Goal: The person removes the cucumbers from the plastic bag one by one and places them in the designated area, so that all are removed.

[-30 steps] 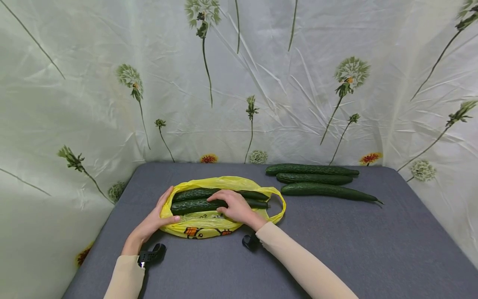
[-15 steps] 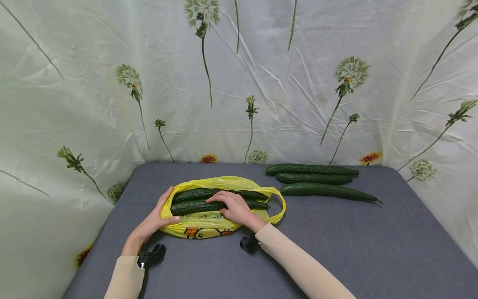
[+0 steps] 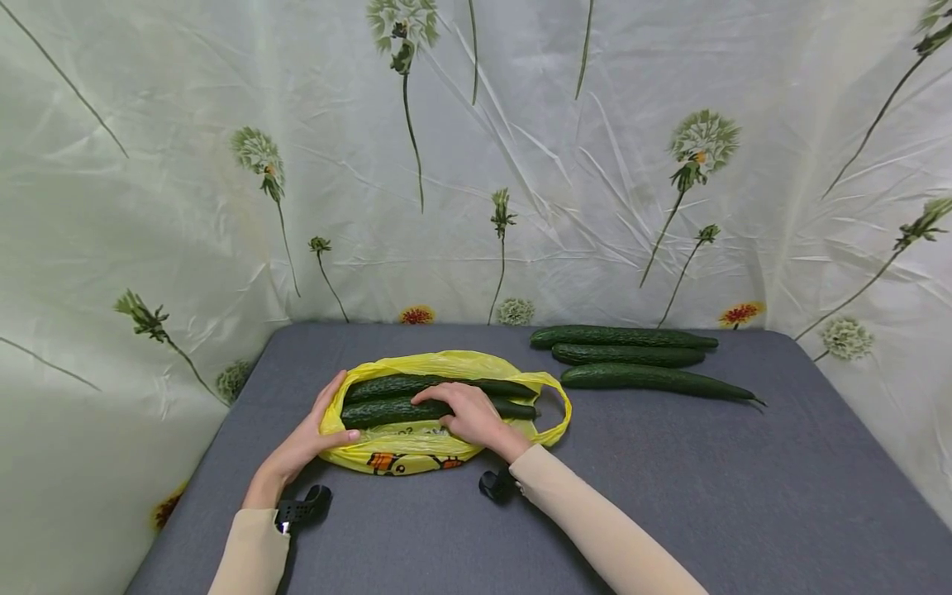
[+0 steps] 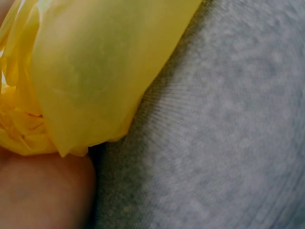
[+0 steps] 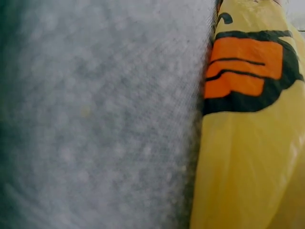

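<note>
A yellow plastic bag [image 3: 455, 364] lies on its side on the table, its opening facing up and showing two dark green cucumbers. My left hand [image 3: 301, 444] holds the bag's left end, thumb over the near rim and fingers along the far side. Inside the bag, my right hand [image 3: 473, 416] grips the nearer cucumber [image 3: 383, 411] around its middle, with the thumb on the near side. Behind it lies the farther cucumber [image 3: 390, 386], partly covered by that hand. The left wrist view shows yellow plastic [image 4: 105, 71] above skin; in the right wrist view, printed bag plastic [image 5: 243, 162] fills the right side.
Three more cucumbers lie side by side at the back right; the nearest of them [image 3: 647, 378] has a thin curved tip. Grey cloth [image 3: 669, 479] covers the table. A pale curtain [image 3: 595, 182] with dandelion prints hangs behind and on both sides.
Hardly anything differs. The right hand has shifted very slightly over the nearer cucumber, and its thumb has drawn in a little; the left hand and bag stay in place.
</note>
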Demonstrator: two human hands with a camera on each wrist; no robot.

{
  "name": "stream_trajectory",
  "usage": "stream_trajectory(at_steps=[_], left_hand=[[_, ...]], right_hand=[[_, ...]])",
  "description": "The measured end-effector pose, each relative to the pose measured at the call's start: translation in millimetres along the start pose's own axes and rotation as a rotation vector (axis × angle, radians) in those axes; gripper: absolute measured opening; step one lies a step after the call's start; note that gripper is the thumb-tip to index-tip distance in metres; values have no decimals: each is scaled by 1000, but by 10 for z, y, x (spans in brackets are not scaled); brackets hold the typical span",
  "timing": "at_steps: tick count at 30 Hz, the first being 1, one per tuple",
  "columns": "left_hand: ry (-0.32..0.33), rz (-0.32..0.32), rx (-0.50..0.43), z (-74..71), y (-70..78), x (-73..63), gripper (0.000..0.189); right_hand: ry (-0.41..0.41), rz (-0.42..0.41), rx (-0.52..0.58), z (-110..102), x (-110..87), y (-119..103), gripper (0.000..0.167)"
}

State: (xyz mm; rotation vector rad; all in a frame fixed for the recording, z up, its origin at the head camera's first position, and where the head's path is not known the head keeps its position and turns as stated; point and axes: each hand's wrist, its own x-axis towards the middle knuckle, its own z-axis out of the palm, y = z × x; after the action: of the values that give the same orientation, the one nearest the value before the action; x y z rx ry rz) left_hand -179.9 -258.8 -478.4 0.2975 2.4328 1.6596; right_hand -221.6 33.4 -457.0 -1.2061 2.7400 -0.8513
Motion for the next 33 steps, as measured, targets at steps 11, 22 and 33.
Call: stream_trajectory(at_steps=[11, 22, 33], left_hand=[[-2, -1, -5, 7, 0, -7, 100], [1, 2, -10, 2, 1, -6, 100], [2, 2, -4, 6, 16, -8, 100]], right_hand=[[27, -2, 24, -1, -14, -25, 56], [101, -29, 15, 15, -1, -44, 55], [130, -44, -11, -56, -1, -98, 56]])
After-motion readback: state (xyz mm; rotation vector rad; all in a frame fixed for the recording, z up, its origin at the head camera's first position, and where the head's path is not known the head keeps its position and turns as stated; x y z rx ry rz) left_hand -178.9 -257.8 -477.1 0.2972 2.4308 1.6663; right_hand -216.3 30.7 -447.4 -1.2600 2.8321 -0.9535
